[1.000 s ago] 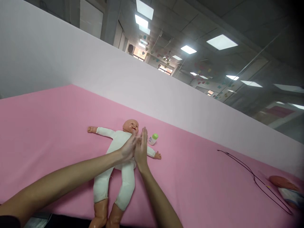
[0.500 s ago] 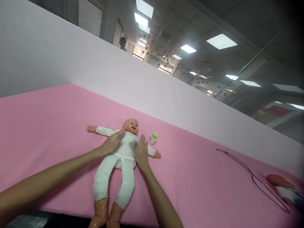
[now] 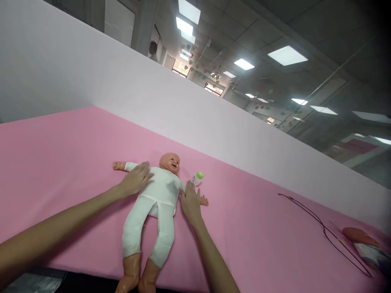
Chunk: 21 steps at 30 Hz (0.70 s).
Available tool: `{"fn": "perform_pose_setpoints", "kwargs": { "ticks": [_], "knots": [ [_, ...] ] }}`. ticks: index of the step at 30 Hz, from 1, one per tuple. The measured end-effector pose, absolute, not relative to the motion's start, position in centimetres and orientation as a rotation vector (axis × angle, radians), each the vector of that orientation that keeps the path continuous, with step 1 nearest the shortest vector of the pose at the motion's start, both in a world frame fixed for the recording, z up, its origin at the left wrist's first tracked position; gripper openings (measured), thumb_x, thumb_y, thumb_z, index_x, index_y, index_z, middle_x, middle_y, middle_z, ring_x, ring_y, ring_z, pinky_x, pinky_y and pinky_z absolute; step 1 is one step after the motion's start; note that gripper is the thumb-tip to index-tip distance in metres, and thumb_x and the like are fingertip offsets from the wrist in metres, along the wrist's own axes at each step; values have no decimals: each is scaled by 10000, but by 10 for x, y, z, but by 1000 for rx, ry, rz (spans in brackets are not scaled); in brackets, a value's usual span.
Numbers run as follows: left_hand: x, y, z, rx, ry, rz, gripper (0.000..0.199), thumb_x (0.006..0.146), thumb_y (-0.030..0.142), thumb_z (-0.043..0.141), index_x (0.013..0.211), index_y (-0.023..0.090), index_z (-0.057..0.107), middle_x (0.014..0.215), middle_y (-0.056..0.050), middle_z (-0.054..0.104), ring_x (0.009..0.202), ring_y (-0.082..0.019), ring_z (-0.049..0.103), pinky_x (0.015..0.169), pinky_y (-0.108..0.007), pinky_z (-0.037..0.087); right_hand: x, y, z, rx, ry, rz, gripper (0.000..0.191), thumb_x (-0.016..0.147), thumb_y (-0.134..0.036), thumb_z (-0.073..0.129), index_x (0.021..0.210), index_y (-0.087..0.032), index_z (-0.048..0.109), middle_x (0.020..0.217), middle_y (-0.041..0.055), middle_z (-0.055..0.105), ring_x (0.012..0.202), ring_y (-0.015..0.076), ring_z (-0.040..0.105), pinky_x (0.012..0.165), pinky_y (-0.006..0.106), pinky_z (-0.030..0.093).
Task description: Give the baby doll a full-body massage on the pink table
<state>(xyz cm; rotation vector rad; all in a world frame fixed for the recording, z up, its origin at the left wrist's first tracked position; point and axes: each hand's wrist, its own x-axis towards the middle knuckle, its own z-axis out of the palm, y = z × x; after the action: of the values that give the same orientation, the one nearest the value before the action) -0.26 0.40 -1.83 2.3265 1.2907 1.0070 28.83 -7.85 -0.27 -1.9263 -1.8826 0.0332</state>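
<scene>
While both palms were pressed together over the doll's chest a second ago, we now log them well apart, one on each side of the torso.

Head view. The doll (image 3: 163, 189) lies face up on the pink padded surface (image 3: 244, 228), arms outstretched, legs toward us. Our left hand (image 3: 136, 180) is flat and open, fingers mostly together, thumb a little apart, over the doll's sleeve near the shoulder. Our right hand (image 3: 191, 203) is also open, fingers extended, overlapping the opposite sleeve. Neither hand grips or pinches anything. Firmness of contact: cannot tell.

Change noted: the hands have travelled outward, and the front of the white suit shows between them. We judge that this leaves the chest in reach of either palm, while the sleeves are now partly covered. The doll itself looks hardly shifted.

Nearby, the small green-capped bottle (image 3: 198, 178) leans just beyond our right fingertips. A dark looped cord (image 3: 317, 219) lies well off to the right, near a blurred orange-and-white object (image 3: 363, 244). The pale partition (image 3: 152, 97) stands behind.
</scene>
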Motion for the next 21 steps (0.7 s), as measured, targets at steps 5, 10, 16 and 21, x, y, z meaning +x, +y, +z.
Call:
{"fn": "perform_pose_setpoints", "kwargs": {
  "ticks": [5,10,16,21],
  "knots": [
    [38,-4,-7,2386,1100,755,802,1078,616,252,1640,49,334,1709,-216,299,1600,-350,259,1280,-501,258,251,-69,-1,-1797,-1993,310,727,1099,-554,236,1645,-86,345,1692,170,348,1595,291,290,1310,529,137],
    [7,3,-34,2575,1303,666,767,1065,612,322,1619,88,404,1681,-217,363,1574,-368,318,1259,-544,238,276,-79,-3,-2036,-1981,41,533,1122,-431,291,1495,-172,571,1569,172,543,1515,343,413,1266,659,69],
    [-67,13,-26,2697,1767,605,721,955,595,581,1496,117,569,1529,-282,545,1407,-494,482,1186,-636,257,329,-94,15,-2261,-1869,-227,507,1118,-355,295,1404,-108,633,1423,234,643,1325,364,573,1110,523,387],
    [-106,25,-2,2416,1797,319,572,903,460,614,1385,154,640,1126,-201,733,990,-402,706,834,-459,504,368,-99,22,-2607,-1490,-87,547,1067,-527,415,1020,-92,742,1197,303,685,1194,440,615,897,502,487]
  ]
}}
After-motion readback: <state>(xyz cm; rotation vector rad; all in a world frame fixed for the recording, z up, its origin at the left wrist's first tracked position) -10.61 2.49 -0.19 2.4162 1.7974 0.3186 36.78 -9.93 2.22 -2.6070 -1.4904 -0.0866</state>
